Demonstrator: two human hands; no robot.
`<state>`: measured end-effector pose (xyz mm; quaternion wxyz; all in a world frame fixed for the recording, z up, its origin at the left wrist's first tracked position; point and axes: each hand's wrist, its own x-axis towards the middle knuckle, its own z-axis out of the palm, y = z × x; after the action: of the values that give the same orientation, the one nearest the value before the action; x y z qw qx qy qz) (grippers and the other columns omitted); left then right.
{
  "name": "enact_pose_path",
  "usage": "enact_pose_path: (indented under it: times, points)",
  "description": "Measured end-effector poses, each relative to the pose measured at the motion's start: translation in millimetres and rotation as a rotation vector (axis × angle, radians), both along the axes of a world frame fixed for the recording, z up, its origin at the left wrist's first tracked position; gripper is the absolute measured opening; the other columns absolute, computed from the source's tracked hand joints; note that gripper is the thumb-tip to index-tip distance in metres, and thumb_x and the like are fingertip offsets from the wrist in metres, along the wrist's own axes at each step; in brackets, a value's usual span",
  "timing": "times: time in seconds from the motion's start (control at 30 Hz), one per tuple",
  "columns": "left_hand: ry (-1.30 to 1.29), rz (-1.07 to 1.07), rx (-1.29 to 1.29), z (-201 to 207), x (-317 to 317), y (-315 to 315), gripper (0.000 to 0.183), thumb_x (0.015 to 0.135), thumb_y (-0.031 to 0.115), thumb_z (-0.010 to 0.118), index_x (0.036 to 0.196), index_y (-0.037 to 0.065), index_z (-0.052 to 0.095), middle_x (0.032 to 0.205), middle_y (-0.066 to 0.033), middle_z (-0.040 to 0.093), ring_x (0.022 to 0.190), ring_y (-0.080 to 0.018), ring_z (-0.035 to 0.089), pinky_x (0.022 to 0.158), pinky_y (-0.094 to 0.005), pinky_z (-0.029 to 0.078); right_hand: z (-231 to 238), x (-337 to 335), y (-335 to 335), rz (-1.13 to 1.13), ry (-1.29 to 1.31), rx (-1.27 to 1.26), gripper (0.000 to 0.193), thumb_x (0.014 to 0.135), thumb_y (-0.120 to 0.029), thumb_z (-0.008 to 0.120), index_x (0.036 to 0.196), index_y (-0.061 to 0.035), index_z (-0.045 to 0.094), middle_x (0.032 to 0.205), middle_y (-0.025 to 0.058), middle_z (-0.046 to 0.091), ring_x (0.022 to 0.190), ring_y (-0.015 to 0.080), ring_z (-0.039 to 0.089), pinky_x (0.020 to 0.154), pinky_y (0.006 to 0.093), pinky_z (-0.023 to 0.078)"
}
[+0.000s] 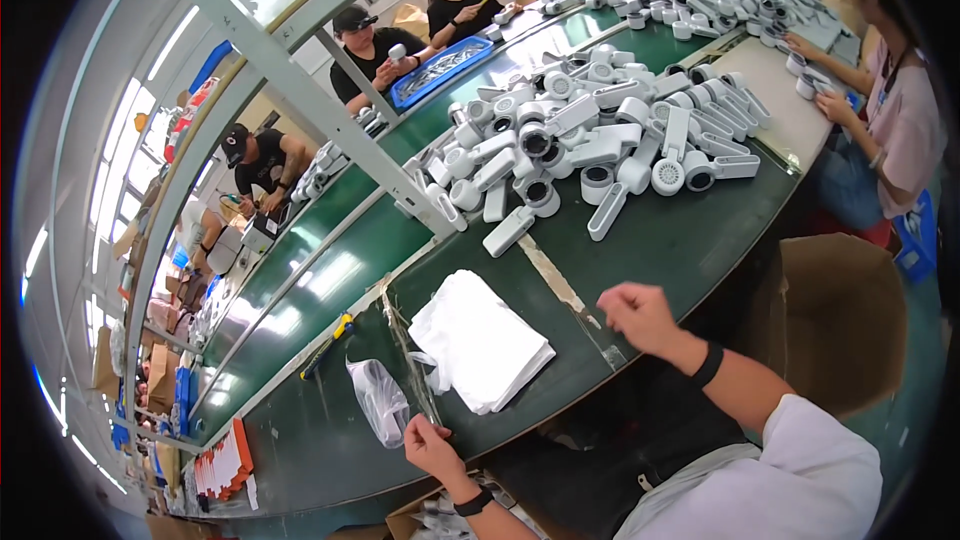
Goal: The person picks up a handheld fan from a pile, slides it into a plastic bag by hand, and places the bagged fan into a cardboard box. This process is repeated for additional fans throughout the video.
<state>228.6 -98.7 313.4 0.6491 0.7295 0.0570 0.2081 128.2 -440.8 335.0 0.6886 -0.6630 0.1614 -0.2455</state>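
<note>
My left hand (435, 448) is at the table's near edge, its fingers curled together. It is right beside the lower end of a clear plastic bag (378, 402) with something pale inside; whether it touches the bag I cannot tell. My right hand (638, 318) hovers over the table edge with bent, closed fingers, and whatever is in it, if anything, is hidden. Between my hands lies a stack of flat white bags or sheets (480, 345). Beyond it a big heap of white handheld fans (600, 130) covers the tabletop.
A yellow-and-black screwdriver (328, 345) lies left of the plastic bag. Orange-and-white cards (225, 462) sit at the far left. An open cardboard box (840, 325) stands at my right. A metal frame post (290, 80) rises across the table. Several co-workers sit around, one at right handling parts.
</note>
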Motion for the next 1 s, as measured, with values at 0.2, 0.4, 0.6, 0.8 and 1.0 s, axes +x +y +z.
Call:
enact_pose_path:
  times: [0.2, 0.4, 0.6, 0.8, 1.0]
  points:
    - [-0.054, -0.04, 0.088, -6, 1, 6, 0.018, 0.094, 0.014, 0.06, 0.092, -0.004, 0.062, 0.066, -0.002, 0.057, 0.053, -0.0071, 0.049, 0.05, -0.0223, 0.04, 40, 33, -73, -0.211, 0.248, -0.496, 0.046, 0.086, -0.026, 0.065, 0.128, -0.0127, 0.05, 0.068, 0.0064, 0.064, 0.06, 0.0171, 0.062, 0.057, 0.0314, 0.049]
    - [-0.044, -0.032, 0.074, -10, 1, 3, 0.017, 0.094, 0.013, 0.06, 0.092, -0.004, 0.062, 0.068, -0.0017, 0.057, 0.055, -0.0073, 0.05, 0.051, -0.022, 0.041, 22, 84, -96, -0.132, 0.662, -0.968, 0.051, 0.089, -0.053, 0.051, 0.128, -0.0198, 0.051, 0.086, 0.0148, 0.07, 0.084, 0.0366, 0.066, 0.074, 0.0452, 0.052]
    - [-0.011, -0.05, 0.042, -10, 0, 4, 0.016, 0.092, 0.013, 0.061, 0.093, -0.004, 0.064, 0.069, -0.0016, 0.06, 0.057, -0.0067, 0.053, 0.053, -0.0208, 0.042, 20, 73, -87, -0.31, 0.606, -0.895, 0.035, 0.078, -0.038, 0.063, 0.1, -0.0118, 0.056, 0.083, 0.0176, 0.067, 0.083, 0.0381, 0.065, 0.072, 0.0477, 0.05]
    - [0.021, -0.028, 0.024, -7, -3, 13, 0.017, 0.092, 0.014, 0.063, 0.093, -0.004, 0.064, 0.068, -0.0004, 0.059, 0.057, -0.0055, 0.053, 0.052, -0.0207, 0.041, 27, 5, -39, 0.016, 0.124, 0.105, 0.052, 0.081, -0.006, 0.061, 0.129, -0.0086, 0.042, 0.079, 0.011, 0.065, 0.068, 0.0177, 0.065, 0.051, 0.0292, 0.05]
    - [0.157, -0.165, -0.075, 13, 7, 6, 0.017, 0.092, 0.015, 0.062, 0.095, -0.002, 0.064, 0.073, -0.0008, 0.06, 0.059, -0.0065, 0.053, 0.053, -0.0206, 0.042, 21, 4, -5, 0.389, -0.018, 0.449, 0.072, 0.072, 0.006, 0.061, 0.138, -0.0052, 0.035, 0.102, 0.0135, 0.064, 0.091, 0.0232, 0.064, 0.08, 0.0353, 0.054]
